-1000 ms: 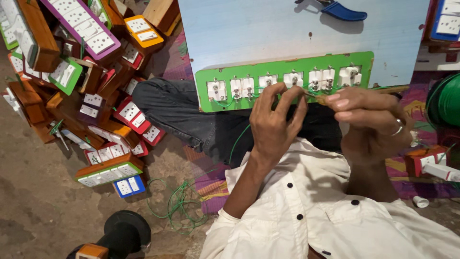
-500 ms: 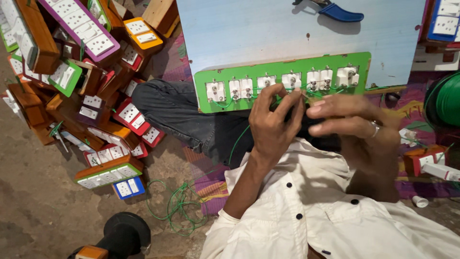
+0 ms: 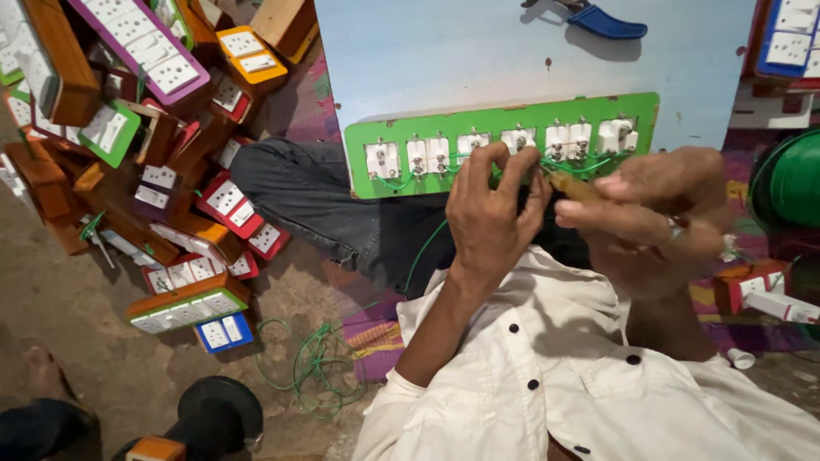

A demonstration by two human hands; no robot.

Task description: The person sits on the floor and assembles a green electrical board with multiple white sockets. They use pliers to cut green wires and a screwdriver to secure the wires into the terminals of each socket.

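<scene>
A long green panel (image 3: 427, 130) carrying a row of white switch and socket modules rests on edge against a pale blue board (image 3: 478, 60). Thin green wire (image 3: 581, 166) loops between the modules' terminals. My left hand (image 3: 491, 218) presses its fingers on the panel near the middle modules and pinches the green wire. Beside it, my right hand (image 3: 653, 218) grips a screwdriver with a yellowish wooden handle (image 3: 571, 185), its tip pointing at the panel's terminals. I wear a white buttoned shirt and dark trousers.
A heap of wooden switch boxes (image 3: 137, 145) with coloured faceplates fills the left. Loose green wire (image 3: 316, 367) lies on the floor. A blue-handled tool (image 3: 602, 21) lies on the board. A green coil (image 3: 790, 183) sits at the right; small boxes (image 3: 756, 290) lie below it.
My right hand has dropped and drawn closer to the left hand, bringing the screwdriver to the panel. The left hand stays on the panel.
</scene>
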